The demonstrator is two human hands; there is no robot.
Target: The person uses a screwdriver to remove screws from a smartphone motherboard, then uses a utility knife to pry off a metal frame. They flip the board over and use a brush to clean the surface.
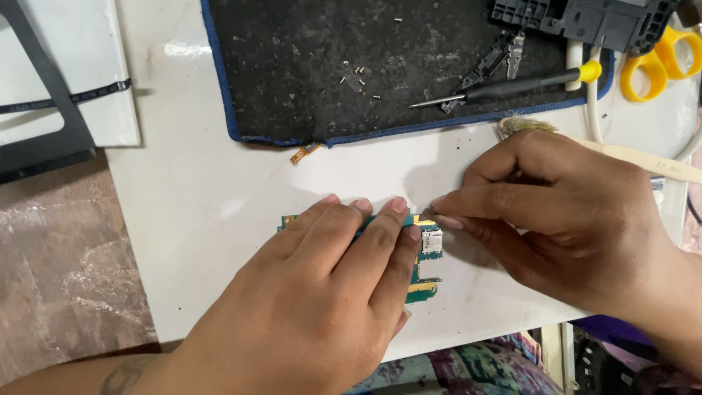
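Note:
A small teal circuit board [428, 252] lies flat on the white tabletop [197, 212]. My left hand [322, 285] presses down on it with its fingers spread flat, covering most of the board. My right hand [563, 219] has its fingers pinched together at the board's upper right corner, next to a metal card slot [431, 242]. Whatever the right fingertips pinch is too small to make out.
A dark work mat [307, 66] with blue edging lies behind, strewn with several tiny screws [358, 77]. On it rest a black screwdriver [512, 88] and black plastic parts [585, 18]. Yellow scissors [662, 62] and a brush [621, 150] lie at the right. A loose orange flex piece [303, 152] sits by the mat's edge.

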